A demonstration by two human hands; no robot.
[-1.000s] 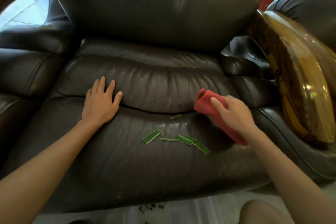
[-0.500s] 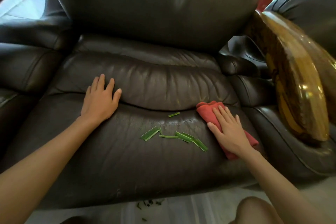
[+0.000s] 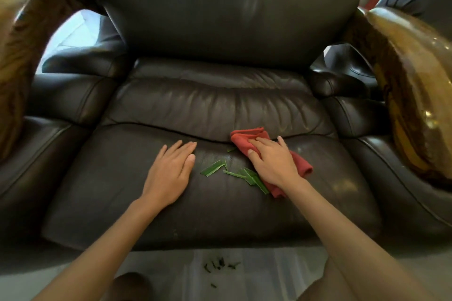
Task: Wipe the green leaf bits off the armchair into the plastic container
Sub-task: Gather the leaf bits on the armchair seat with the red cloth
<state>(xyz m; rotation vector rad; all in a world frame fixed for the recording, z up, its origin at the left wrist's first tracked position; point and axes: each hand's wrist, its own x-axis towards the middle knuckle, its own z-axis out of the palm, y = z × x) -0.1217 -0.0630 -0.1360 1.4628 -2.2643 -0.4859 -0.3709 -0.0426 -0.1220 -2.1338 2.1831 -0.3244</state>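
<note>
Several green leaf bits (image 3: 213, 168) lie on the seat of the dark brown leather armchair (image 3: 210, 208), near its middle. My right hand (image 3: 272, 161) presses flat on a red cloth (image 3: 300, 166) just right of the bits, touching the nearest ones. To the left of the bits, my left hand (image 3: 171, 171) rests flat on the seat, fingers together, holding nothing. On the floor below the seat's front edge stands a clear plastic container (image 3: 269, 273) with a few dark leaf scraps (image 3: 221, 264) in it.
Glossy wooden armrests stand on either side, the right one (image 3: 411, 95) and the left one (image 3: 17, 61). The chair's backrest (image 3: 225, 7) rises behind the seat. My knees (image 3: 132, 286) show at the bottom edge beside the container.
My left hand slid right across the seat toward the leaf bits. My right hand with the red cloth moved left until it touches them. The view shifted, showing the left armrest and more of the container.
</note>
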